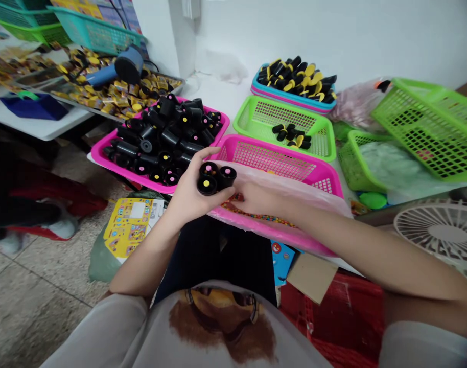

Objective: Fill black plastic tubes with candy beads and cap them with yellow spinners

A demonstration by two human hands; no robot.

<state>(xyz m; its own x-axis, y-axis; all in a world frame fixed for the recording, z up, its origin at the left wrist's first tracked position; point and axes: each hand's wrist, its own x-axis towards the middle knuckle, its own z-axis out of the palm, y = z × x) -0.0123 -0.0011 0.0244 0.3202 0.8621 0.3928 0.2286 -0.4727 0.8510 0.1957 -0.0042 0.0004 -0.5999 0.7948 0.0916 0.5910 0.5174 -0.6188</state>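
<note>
My left hand (197, 186) is wrapped round three black cylindrical cups (207, 185) with their open ends up; pink and yellow round pieces show inside them. It holds them over the near left corner of a pink basket (335, 176). That basket is lined with clear plastic, and small multicoloured balls (270, 216) lie in it. My right hand (252, 198) reaches into the lining just right of the cups, its fingers curled together. Some of the coloured balls show at its fingertips, which are partly hidden behind my left thumb.
Left stands a pink tray (103, 148) heaped with black cups. Behind are a green basket (243, 120) holding a few black-and-yellow pieces and a full blue basket (256, 84). Green baskets (428, 122) and a fan (444, 232) are at right. A person's legs (65, 199) show at left.
</note>
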